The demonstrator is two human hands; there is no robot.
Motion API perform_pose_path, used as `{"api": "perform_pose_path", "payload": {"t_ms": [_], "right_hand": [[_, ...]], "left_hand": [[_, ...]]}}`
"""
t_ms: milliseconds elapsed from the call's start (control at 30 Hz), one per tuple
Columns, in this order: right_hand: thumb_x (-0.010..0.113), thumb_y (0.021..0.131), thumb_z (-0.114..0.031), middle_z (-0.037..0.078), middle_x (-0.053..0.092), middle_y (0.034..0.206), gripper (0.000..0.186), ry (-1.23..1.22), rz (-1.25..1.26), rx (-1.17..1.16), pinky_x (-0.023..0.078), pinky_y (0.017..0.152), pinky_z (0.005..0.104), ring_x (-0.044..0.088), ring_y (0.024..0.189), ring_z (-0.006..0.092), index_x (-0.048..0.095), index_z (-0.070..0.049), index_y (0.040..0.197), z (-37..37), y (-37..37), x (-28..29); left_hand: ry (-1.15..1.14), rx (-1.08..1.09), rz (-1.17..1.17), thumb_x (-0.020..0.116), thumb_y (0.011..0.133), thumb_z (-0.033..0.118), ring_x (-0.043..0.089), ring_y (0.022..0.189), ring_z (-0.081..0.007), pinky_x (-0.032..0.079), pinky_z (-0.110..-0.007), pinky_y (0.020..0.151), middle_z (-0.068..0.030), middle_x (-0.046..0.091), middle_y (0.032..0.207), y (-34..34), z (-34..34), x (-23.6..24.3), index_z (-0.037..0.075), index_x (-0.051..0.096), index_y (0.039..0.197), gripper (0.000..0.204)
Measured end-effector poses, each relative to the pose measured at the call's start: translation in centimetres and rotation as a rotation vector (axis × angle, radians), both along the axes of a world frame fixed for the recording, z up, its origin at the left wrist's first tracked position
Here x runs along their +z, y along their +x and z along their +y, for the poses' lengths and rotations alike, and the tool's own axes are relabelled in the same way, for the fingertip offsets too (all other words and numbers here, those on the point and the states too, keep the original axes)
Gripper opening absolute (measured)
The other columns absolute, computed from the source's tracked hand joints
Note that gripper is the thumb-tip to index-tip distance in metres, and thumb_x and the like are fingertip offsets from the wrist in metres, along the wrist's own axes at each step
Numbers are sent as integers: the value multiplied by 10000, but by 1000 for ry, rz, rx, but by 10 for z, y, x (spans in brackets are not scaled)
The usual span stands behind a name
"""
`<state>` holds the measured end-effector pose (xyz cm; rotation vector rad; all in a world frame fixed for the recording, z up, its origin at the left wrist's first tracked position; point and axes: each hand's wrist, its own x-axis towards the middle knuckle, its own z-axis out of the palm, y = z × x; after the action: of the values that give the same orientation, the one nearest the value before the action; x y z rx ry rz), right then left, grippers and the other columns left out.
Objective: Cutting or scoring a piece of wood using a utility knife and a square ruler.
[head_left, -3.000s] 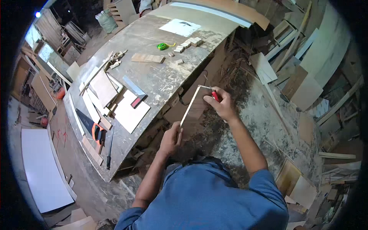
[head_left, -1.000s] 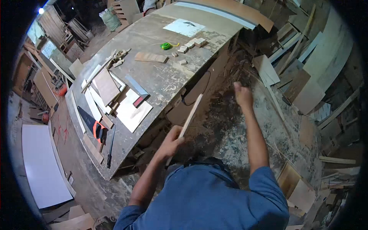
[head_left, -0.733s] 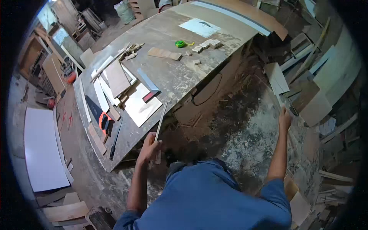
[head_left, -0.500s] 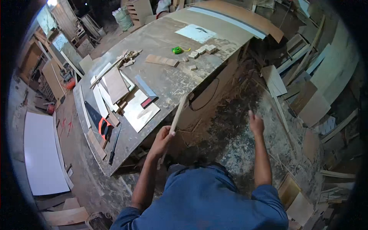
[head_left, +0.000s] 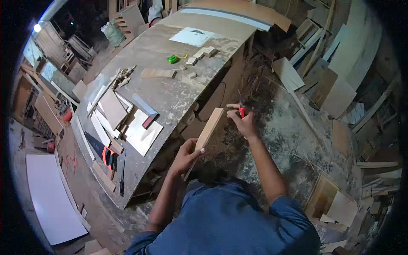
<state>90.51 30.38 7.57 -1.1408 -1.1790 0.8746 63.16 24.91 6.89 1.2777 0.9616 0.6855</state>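
My left hand (head_left: 185, 155) grips the near end of a narrow wooden board (head_left: 208, 129), held up in front of me beside the long workbench (head_left: 170, 95). The board slants away to the upper right. My right hand (head_left: 241, 120) is at the board's far end, closed around a small red tool (head_left: 242, 112), a pencil or marker, whose tip I cannot make out. Both forearms come up from my blue shirt at the bottom of the view.
On the workbench lie flat wood panels (head_left: 114, 108), a hand saw with an orange handle (head_left: 105, 154), a green tape measure (head_left: 172, 59), small wood blocks (head_left: 199, 54) and a white sheet (head_left: 193, 36). Offcut boards (head_left: 327, 89) pile up at the right. A white panel (head_left: 51, 199) lies on the floor at left.
My right hand, which had swung out to the right and let go of the board, has come back to the board's far end with the red tool. My left hand kept hold of the board.
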Motion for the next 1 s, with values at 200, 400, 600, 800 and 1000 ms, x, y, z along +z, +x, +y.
{"api": "perform_pose_path", "payload": {"t_ms": [200, 400, 600, 800, 1000], "right_hand": [[719, 819, -123, 23, 695, 850, 132, -18, -20, -45, 489, 729, 285, 621, 792, 107, 705, -18, 897, 2, -6, -6], [723, 815, -108, 19, 699, 855, 94, -163, 65, -89, 489, 738, 284, 622, 787, 105, 710, -35, 874, -2, -26, 7], [712, 828, -102, -16, 667, 797, 91, -250, 196, 17, 391, 490, 226, 499, 544, 37, 707, -59, 908, 7, -47, 9], [704, 834, -110, -8, 667, 849, 145, -109, 235, 199, 426, 547, 236, 531, 614, 51, 703, -40, 962, 27, -95, 27], [732, 824, -170, 27, 645, 796, 216, 44, -192, 165, 481, 674, 293, 586, 748, 106, 687, -5, 956, 68, -141, 50]], "left_hand": [[44, 3, 61, 769, 817, 141, 583, 934, -130, 478, -286, 823, -66, 609, 1030, 3, 3, 8, -13, 511, 1179, 470], [135, 58, -8, 775, 811, 136, 575, 970, -128, 475, -282, 842, -74, 601, 1064, -13, 2, -3, -10, 492, 1179, 487], [58, -16, -106, 723, 847, 138, 556, 986, -114, 462, -285, 856, -46, 594, 1059, -43, 10, 23, 16, 519, 1178, 407], [-254, -177, -85, 573, 952, 152, 563, 995, -107, 470, -275, 838, -12, 620, 1083, -87, 23, 23, 40, 537, 1257, 327], [-220, -120, -344, 531, 969, 118, 567, 1164, -224, 459, -378, 990, -108, 574, 1303, -117, 31, 29, 53, 427, 1393, 441]]}}
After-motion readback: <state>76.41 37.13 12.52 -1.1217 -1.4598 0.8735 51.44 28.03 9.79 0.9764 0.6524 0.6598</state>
